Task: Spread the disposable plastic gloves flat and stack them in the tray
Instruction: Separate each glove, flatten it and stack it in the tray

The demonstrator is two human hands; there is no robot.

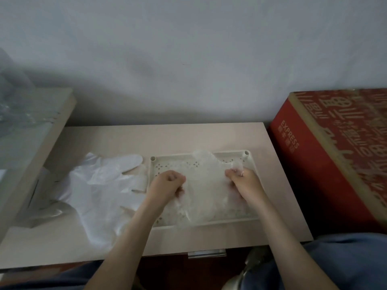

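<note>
A cream perforated tray point(251, 164) lies on the small table, right of centre. A clear plastic glove point(206, 185) is stretched over the tray between my two hands. My left hand point(167, 184) is fisted on the glove's left edge, over the tray's left part. My right hand point(244, 181) pinches the glove's right side, where the plastic bunches up at the fingertips. A pile of flat, whitish plastic gloves point(98, 189) lies on the table left of the tray, fingers pointing toward it.
A red cardboard box point(326, 155) printed EXPRESS stands against the table's right edge. A higher shelf point(35, 143) with clear plastic wrap rises at the left. The wall is close behind. A metal handle point(206, 253) sits under the table's front edge.
</note>
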